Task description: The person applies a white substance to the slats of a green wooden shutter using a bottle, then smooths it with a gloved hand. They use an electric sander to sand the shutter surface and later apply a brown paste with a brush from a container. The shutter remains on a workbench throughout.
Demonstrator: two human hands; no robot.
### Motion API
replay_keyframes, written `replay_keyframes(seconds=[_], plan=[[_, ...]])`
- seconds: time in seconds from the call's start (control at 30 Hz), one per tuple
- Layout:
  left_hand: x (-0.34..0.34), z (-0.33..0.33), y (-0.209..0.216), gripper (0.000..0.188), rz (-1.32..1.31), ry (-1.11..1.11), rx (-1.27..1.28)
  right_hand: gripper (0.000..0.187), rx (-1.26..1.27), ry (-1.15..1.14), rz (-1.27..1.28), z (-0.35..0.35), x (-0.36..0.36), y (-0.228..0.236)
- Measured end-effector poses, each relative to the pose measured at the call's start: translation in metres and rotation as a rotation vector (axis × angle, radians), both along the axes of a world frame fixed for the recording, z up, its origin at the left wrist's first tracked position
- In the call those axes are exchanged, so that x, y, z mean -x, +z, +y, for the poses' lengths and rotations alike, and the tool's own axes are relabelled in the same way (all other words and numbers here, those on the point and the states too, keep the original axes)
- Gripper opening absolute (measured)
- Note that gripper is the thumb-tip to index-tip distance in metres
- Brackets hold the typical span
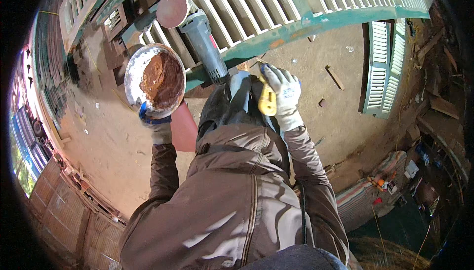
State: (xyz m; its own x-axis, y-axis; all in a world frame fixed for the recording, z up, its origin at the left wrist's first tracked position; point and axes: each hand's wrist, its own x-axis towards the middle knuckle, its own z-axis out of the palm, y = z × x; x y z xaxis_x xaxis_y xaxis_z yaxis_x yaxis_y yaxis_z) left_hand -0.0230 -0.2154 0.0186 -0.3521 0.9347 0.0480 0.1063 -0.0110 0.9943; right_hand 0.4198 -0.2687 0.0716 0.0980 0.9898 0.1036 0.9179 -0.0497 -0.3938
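Note:
My left hand (157, 117), in a white and blue work glove, grips the near rim of a round white bowl (132, 80). Reddish-brown paste (163, 80) fills much of the bowl, with white residue along its left side. In my gloved right hand (286, 91) is a putty knife (267, 101) with a yellow handle; its thin blade points away from me, near the shutter's edge, and is only partly visible. A louvred shutter (276, 35) with a green frame and pale slats lies across in front of me. On it rests a grey angle grinder (201, 40) with a round sanding disc (173, 10).
Further shutter panels (379, 67) stand to the right, and others are stacked (47, 67) at the far left. A wood strip (335, 77) and small debris lie on the dusty floor (340, 48). A red sheet-like piece (183, 132) sits beside my left leg. Scrap wood (443, 107) lines the right side.

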Motion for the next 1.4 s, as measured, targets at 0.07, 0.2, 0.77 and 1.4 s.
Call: replay_keyframes(seconds=[0.07, 0.2, 0.77, 1.4], plan=[[-0.019, 0.008, 0.021, 0.036, -0.176, 0.018, 0.054, 0.038, -0.099, -0.106, -0.039, -0.003, -0.012, -0.011], [0.025, -0.004, -0.021, 0.051, 0.281, -0.034, -0.074, 0.047, -0.128, -0.133, -0.318, 0.014, -0.022, -0.05], [-0.023, 0.019, 0.032, 0.05, -0.632, 0.088, 0.267, 0.043, 0.135, 0.004, -0.272, 0.013, -0.013, -0.013], [0.013, 0.008, -0.039, 0.041, 0.322, -0.018, -0.008, 0.051, -0.017, -0.191, -0.12, 0.029, -0.07, 0.007]])
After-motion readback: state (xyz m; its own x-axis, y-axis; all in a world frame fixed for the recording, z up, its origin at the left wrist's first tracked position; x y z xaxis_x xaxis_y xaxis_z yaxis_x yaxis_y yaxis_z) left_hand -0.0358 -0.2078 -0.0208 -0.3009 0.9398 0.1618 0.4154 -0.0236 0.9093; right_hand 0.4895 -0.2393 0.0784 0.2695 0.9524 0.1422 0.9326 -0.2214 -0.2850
